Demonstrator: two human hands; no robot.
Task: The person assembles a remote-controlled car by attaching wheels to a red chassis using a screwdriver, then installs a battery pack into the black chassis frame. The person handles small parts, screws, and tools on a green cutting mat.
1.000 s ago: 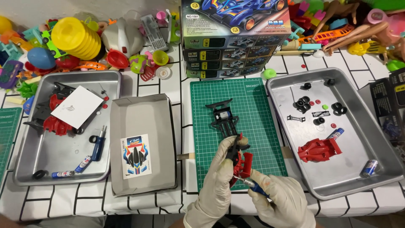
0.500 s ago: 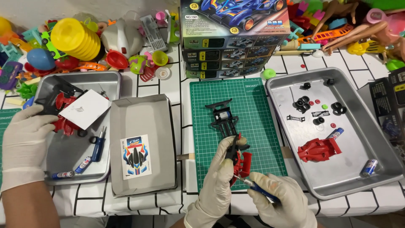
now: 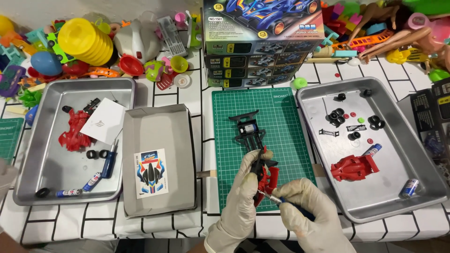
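While gripped in left hand, car chassis, screwdriver touching

**Colours on the Workbench**

The left hand and right hand wear off-white gloves. The toy car chassis between them is black with red parts at its near end, and the screwdriver has a silver shaft and a blue handle. The cutting mat is dark green with a fine pale grid. The tablecloth is white, crossed by black lines. Three metal trays are dull silver; the right one holds a red car body. The sticker sheet is white with blue, red, orange and black. The stacked cups are bright yellow.
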